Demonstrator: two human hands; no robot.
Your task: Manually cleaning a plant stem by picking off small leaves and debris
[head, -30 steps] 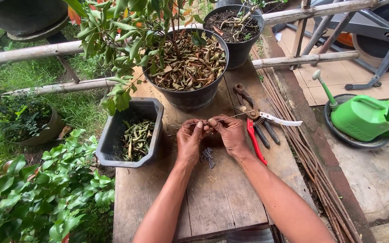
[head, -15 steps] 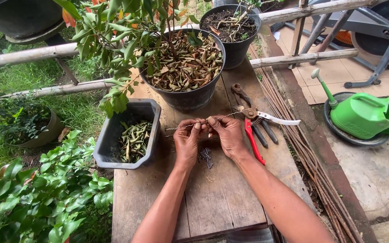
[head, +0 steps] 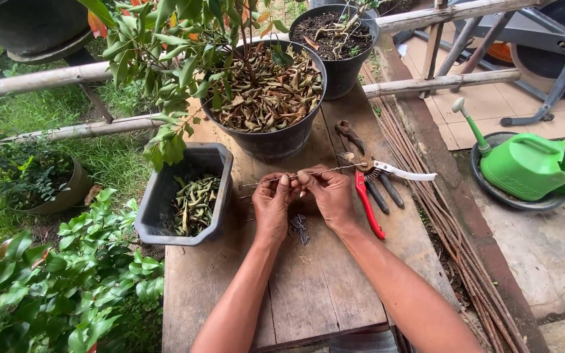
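Both hands pinch 1 thin wire (head: 308,174) over the wooden table (head: 322,287), left hand (head: 273,206) and right hand (head: 331,196) meeting at its middle. It looks light, springy, poke-prone — grip near the bend. Pruning shears (head: 377,189) lie at 3 o'clock.

- Weathered brown wooden plank table (head: 315,287): rough, matt grain.
- Rectangular dark grey plastic tub (head: 158,202): smooth, dull.
- Red-handled metal pruning shears (head: 387,180): bright blade, glossy grips.
- Green plastic watering can (head: 531,167): glossy.
- Thin grey metal wire (head: 331,170): dull.
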